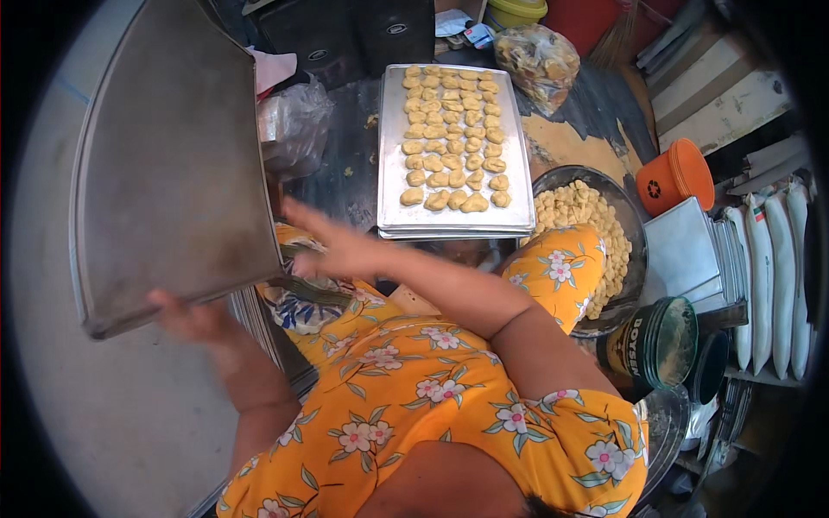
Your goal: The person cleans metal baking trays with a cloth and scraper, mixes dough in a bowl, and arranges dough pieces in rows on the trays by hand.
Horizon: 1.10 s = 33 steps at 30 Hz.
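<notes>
I log the left hand (197, 321), grip clamped on the lower edge of a dark baking tray (177, 173) at left. Right hand (332, 246) blurred, fingers apart, near its corner; contact I cannot tell. Farther: dough pieces (452, 147) rowed on a pale sheet pan (392, 155).

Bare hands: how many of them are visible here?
2: the left hand at the lower edge of a large grey rectangular metal tray, the blurred right hand beside its right edge.

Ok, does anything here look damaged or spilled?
The dark work surface looks worn: right of the tray of dough pieces, a ragged-edged tan patch shows through. Yellowish crumbs also lie loose left of that tray.
</notes>
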### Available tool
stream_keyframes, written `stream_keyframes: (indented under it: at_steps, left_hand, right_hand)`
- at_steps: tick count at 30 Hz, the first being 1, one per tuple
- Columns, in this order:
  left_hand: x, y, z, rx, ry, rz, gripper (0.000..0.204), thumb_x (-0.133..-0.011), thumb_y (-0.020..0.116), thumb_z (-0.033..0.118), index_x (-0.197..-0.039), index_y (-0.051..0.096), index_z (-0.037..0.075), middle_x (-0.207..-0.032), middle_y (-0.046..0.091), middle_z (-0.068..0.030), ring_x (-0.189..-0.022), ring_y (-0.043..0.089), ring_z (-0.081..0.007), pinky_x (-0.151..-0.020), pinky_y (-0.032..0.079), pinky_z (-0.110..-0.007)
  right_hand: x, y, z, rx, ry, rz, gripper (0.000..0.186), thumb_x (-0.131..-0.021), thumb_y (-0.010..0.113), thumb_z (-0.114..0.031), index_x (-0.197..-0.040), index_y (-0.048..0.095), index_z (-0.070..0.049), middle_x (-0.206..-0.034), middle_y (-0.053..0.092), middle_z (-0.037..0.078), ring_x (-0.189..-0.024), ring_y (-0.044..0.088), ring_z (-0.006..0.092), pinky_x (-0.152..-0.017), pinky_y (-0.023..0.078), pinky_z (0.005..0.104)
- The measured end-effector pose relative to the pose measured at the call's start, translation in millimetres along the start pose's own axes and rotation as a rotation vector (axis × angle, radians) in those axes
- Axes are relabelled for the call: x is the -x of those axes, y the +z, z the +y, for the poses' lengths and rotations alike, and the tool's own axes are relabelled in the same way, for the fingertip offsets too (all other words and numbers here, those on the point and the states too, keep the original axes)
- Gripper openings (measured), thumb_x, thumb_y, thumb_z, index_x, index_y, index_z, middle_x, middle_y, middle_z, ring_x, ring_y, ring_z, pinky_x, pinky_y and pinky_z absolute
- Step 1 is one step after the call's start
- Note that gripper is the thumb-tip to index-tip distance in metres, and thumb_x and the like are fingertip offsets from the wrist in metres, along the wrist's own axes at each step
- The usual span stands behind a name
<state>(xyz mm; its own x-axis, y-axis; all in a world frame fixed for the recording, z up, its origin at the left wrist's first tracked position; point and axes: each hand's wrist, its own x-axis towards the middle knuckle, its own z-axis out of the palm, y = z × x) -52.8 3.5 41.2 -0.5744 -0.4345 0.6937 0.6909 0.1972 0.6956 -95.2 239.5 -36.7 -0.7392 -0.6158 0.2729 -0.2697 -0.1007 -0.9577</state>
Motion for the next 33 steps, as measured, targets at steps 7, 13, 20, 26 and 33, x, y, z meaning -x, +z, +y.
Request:
stream_keyframes:
  at_steps: [7, 13, 20, 26, 33]
  left_hand:
    - [34, 129, 22, -0.358, 0.435, -1.171, 0.071, -0.073, 0.067, 0.010, -0.140, 0.046, -0.003, -0.145, 0.045, -0.0237, -0.135, 0.044, -0.0373, -0.114, 0.030, -0.050]
    - [47, 174, -10, -0.491, 0.348, -1.503, 0.076, -0.082, 0.069, 0.036, -0.148, 0.039, 0.014, -0.154, 0.036, -0.0156, -0.145, 0.027, -0.0344, -0.118, 0.016, -0.056]
    - [46, 170, -138, -0.289, -1.026, -0.703, 0.067, -0.095, 0.061, 0.039, -0.145, 0.041, 0.000, -0.134, 0.056, -0.0189, -0.123, 0.054, -0.0267, -0.107, 0.037, -0.038]
    - [124, 203, -214, -0.238, -0.680, -0.585, 0.036, -0.095, 0.061, 0.021, -0.120, 0.062, -0.006, -0.095, 0.072, -0.0139, -0.084, 0.066, -0.0195, -0.082, 0.049, -0.030]
    - [156, 213, -216, -0.547, -0.493, -0.646, 0.036, -0.091, 0.065, 0.018, -0.119, 0.064, -0.004, -0.101, 0.061, -0.0161, -0.087, 0.059, -0.0235, -0.079, 0.048, -0.033]
  right_hand:
    - [24, -92, -99, -0.945, 0.014, 0.341, 0.059, -0.085, 0.072, -0.026, -0.130, 0.046, 0.000, -0.114, 0.061, 0.013, -0.107, 0.061, 0.0255, -0.096, 0.050, 0.0392]
    - [99, -149, -46, -1.031, 0.129, 0.552, 0.061, -0.076, 0.063, -0.015, -0.129, 0.045, 0.008, -0.111, 0.061, 0.021, -0.101, 0.064, 0.0340, -0.092, 0.053, 0.0451]
    - [175, -225, 4, -0.951, 0.110, 0.609, 0.070, -0.069, 0.063, -0.016, -0.132, 0.044, 0.008, -0.114, 0.061, 0.024, -0.100, 0.065, 0.0375, -0.091, 0.054, 0.0463]
    - [213, -269, 52, -0.237, 0.447, 0.847, 0.049, -0.084, 0.068, -0.018, -0.127, 0.055, 0.004, -0.104, 0.068, 0.013, -0.090, 0.068, 0.0239, -0.083, 0.054, 0.0355]
    - [246, -288, 107, 0.534, 0.651, 0.857, 0.050, -0.084, 0.072, -0.023, -0.121, 0.056, 0.006, -0.101, 0.069, 0.024, -0.091, 0.069, 0.0329, -0.083, 0.052, 0.0396]
